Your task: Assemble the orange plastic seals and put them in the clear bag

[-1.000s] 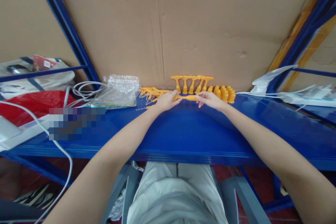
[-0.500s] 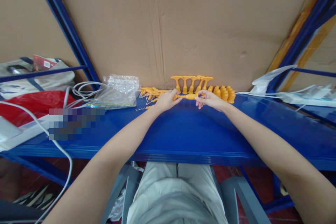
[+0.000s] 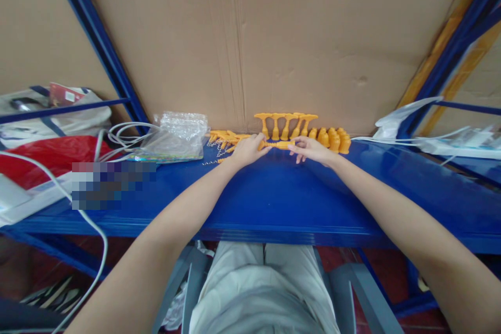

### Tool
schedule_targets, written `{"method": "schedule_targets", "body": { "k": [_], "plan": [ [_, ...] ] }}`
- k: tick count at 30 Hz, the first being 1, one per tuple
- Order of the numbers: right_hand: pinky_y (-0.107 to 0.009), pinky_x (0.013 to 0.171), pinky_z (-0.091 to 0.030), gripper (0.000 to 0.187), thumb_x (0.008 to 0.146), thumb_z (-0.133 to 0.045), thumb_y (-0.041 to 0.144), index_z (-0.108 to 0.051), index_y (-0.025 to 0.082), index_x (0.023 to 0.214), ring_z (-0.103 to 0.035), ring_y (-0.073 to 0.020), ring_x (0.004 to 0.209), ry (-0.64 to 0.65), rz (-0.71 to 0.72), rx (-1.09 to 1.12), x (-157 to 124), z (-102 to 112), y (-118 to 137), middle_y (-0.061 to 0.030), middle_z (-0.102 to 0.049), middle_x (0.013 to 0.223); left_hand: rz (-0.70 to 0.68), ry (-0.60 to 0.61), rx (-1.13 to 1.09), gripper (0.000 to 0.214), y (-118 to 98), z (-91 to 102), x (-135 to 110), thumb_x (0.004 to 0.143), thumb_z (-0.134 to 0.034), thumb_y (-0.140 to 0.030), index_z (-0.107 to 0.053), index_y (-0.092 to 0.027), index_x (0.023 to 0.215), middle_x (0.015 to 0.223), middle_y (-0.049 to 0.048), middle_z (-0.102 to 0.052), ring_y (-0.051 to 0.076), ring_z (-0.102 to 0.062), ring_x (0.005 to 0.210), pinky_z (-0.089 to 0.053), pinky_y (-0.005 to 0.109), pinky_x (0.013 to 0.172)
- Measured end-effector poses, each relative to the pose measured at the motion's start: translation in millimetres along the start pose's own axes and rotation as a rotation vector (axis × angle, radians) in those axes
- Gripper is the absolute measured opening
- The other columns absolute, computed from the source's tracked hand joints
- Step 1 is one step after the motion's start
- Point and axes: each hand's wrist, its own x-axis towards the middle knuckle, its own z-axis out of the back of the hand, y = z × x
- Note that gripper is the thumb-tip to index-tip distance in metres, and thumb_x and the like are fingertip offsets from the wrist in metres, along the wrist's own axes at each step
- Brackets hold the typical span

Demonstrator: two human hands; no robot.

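Fingers of the left hand were pinched together on one end of a yellow piece, while those of the right hand gripped its other end. That piece lay level between the two hands, just above or on the blue bench (which of the two, I couldn't tell). Close behind it stood a row of T-topped yellow pieces; rounded yellow pieces clustered beyond the right hand, and a loose heap of yellow parts lay by the left hand, near a clear plastic packet.
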Motion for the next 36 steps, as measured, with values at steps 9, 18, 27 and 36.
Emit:
{"method": "schedule_targets", "body": {
  "k": [9, 18, 27, 36],
  "plan": [
    [-0.025, 0.051, -0.053, 0.038, 0.077, -0.081, 0.049, -0.063, 0.016, 0.069, -0.059, -0.0105, 0.045, 0.043, 0.170, -0.018, 0, 1, -2, -0.0044, -0.072, 0.067, -0.031, -0.035, -0.030, 0.029, 1, -0.6, -2, 0.095, -0.054, -0.042, -0.059, -0.020, 0.113, 0.111, 0.0105, -0.070, 0.025, -0.068, 0.101, -0.053, 0.034, 0.086],
    [-0.023, 0.044, -0.051, 0.049, 0.082, -0.072, 0.059, -0.066, 0.013, 0.068, -0.057, -0.0111, 0.040, 0.051, 0.050, 0.109, -6, -2, 7, -0.0097, -0.071, 0.061, -0.029, -0.062, -0.059, 0.028, 1, -1.3, -3, 0.095, -0.054, -0.042, -0.059, -0.020, 0.112, 0.111, 0.0103, -0.068, 0.025, -0.068, 0.100, -0.053, 0.035, 0.087],
    [-0.023, 0.038, -0.047, 0.053, 0.096, -0.051, 0.059, -0.063, 0.016, 0.068, -0.056, -0.0131, 0.039, 0.098, -0.136, 0.157, -4, -4, 6, -0.0088, -0.066, 0.053, -0.033, -0.041, -0.023, 0.030, -3, 2.4, -3, 0.096, -0.054, -0.043, -0.058, -0.020, 0.114, 0.114, 0.0108, -0.067, 0.025, -0.067, 0.101, -0.052, 0.034, 0.087],
    [-0.022, 0.052, -0.050, 0.023, 0.085, -0.074, 0.037, -0.064, 0.019, 0.096, -0.066, -0.0120, 0.057, 0.013, 0.008, 0.110, 2, 7, 1, -0.0066, -0.076, 0.088, 0.017, -0.001, -0.017, 0.034, -5, 1.9, -2, 0.098, -0.050, -0.045, -0.055, -0.020, 0.121, 0.123, 0.0116, -0.066, 0.027, -0.067, 0.108, -0.052, 0.036, 0.090]
  ]
}}
